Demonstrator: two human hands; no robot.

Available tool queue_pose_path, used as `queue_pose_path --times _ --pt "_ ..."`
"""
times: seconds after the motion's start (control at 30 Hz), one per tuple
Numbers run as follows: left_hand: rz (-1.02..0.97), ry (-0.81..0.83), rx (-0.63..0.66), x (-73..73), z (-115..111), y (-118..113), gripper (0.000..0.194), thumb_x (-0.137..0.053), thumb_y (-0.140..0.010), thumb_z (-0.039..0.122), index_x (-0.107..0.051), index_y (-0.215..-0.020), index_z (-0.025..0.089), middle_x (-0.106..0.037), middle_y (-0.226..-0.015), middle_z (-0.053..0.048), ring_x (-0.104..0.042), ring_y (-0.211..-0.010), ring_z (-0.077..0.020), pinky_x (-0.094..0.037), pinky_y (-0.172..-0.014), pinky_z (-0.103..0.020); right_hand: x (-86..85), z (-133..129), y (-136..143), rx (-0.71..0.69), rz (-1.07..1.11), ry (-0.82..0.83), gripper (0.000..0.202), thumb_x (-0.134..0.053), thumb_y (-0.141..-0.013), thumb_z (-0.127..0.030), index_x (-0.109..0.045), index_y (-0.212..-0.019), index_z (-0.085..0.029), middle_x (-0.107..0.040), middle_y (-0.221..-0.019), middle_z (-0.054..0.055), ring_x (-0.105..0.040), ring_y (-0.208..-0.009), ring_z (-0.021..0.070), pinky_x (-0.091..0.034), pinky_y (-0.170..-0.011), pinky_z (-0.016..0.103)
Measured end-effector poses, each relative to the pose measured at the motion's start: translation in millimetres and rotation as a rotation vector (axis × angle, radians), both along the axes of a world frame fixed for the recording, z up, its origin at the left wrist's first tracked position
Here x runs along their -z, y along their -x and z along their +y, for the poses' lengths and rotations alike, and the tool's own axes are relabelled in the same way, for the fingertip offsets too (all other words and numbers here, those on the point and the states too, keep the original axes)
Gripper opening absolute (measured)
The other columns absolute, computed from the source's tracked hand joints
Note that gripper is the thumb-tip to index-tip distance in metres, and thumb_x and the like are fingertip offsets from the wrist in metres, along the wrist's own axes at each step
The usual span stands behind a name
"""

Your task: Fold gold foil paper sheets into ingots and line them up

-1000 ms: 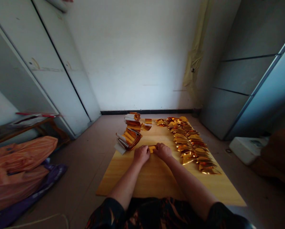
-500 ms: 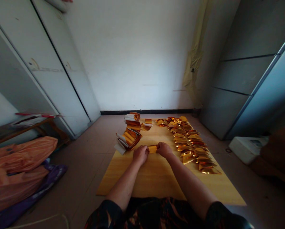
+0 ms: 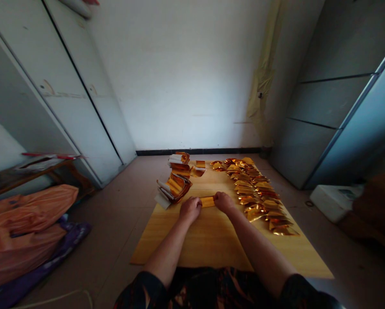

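A small piece of gold foil paper (image 3: 207, 201) is stretched between my two hands, low over the wooden board (image 3: 208, 244). My left hand (image 3: 190, 208) is closed on its left end, and my right hand (image 3: 223, 202) grips the right end. The fingertips are mostly hidden by the backs of the hands. Left of the hands, stacks of gold paper sheets (image 3: 177, 184) with pale backs lie fanned and bent. To the right are rows of folded gold paper pieces (image 3: 258, 189), shiny and pointed at the ends.
Behind the board is a white wall (image 3: 186, 86). A tall cabinet (image 3: 79, 94) stands at left, a grey refrigerator (image 3: 321, 98) at right. Orange cloth or plastic (image 3: 34, 214) is heaped at lower left. A white box (image 3: 329, 201) sits on the floor at right.
My right hand has shifted slightly right, so a little more of the gold paper shows between the hands. Both hands still grip it; the stacks and rows have not moved.
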State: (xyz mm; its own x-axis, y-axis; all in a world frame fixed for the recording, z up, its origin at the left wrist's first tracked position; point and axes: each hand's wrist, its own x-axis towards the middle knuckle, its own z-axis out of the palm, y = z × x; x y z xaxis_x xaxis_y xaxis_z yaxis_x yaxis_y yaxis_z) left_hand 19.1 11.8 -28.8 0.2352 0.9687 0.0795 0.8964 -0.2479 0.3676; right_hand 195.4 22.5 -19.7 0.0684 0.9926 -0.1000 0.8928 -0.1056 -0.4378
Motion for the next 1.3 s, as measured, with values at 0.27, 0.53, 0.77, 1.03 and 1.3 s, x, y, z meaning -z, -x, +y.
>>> queue_pose_path --times 0.27,0.53,0.77,1.03,1.3 --pt "0.019 -0.062 0.015 3.6 -2.2 2.3 0.021 -0.055 -0.081 0.022 -0.062 -0.100 0.023 -0.057 -0.103 -0.005 -0.055 -0.096 -0.0154 -0.041 -0.082 -0.025 -1.1 -4.5 0.7 0.004 -0.006 -0.041 0.044 -0.065 -0.068 -0.025 -0.056 -0.111 -0.020 -0.061 -0.106 0.007 -0.060 -0.089 0.0170 -0.039 -0.067 0.022" --pt "-0.151 -0.152 0.084 17.3 -3.1 8.9 0.025 -0.049 -0.075 0.005 -0.067 -0.081 0.021 -0.060 -0.090 -0.003 -0.056 -0.091 -0.0137 -0.043 -0.080 -0.023 -0.5 -9.1 -0.9 -0.033 -0.029 -0.085 0.022 -0.060 -0.075 -0.027 -0.063 -0.095 -0.019 -0.061 -0.098 0.006 -0.059 -0.081 0.0146 -0.037 -0.064 0.021" --pt "-0.104 -0.208 0.157 12.2 -9.1 8.8 0.015 -0.055 -0.074 0.014 -0.069 -0.075 0.020 -0.063 -0.085 -0.005 -0.056 -0.088 -0.0164 -0.043 -0.081 -0.028 3.3 -10.8 -2.8 -0.159 -0.022 -0.081 0.031 -0.059 -0.076 -0.038 -0.064 -0.102 -0.022 -0.060 -0.099 0.006 -0.059 -0.083 0.0157 -0.039 -0.068 0.021" --pt "-0.150 -0.239 0.032 10.5 -9.7 8.0 0.007 -0.058 -0.073 0.014 -0.061 -0.077 0.020 -0.059 -0.085 -0.003 -0.053 -0.089 -0.0165 -0.043 -0.080 -0.027 -2.3 -13.3 -0.6 -0.127 -0.089 -0.055 0.025 -0.058 -0.079 -0.036 -0.068 -0.098 -0.023 -0.059 -0.103 0.007 -0.060 -0.083 0.0158 -0.040 -0.066 0.022" --pt "-0.159 -0.379 -0.007 8.4 -10.6 8.4 0.060 -0.064 -0.067 0.015 -0.046 -0.124 0.022 -0.049 -0.121 -0.009 -0.043 -0.116 -0.0243 -0.036 -0.099 -0.036 -3.1 -16.3 -3.2 -0.176 -0.130 -0.091 0.022 -0.048 -0.083 -0.021 -0.067 -0.094 -0.024 -0.059 -0.103 0.005 -0.060 -0.084 0.0143 -0.039 -0.068 0.021"
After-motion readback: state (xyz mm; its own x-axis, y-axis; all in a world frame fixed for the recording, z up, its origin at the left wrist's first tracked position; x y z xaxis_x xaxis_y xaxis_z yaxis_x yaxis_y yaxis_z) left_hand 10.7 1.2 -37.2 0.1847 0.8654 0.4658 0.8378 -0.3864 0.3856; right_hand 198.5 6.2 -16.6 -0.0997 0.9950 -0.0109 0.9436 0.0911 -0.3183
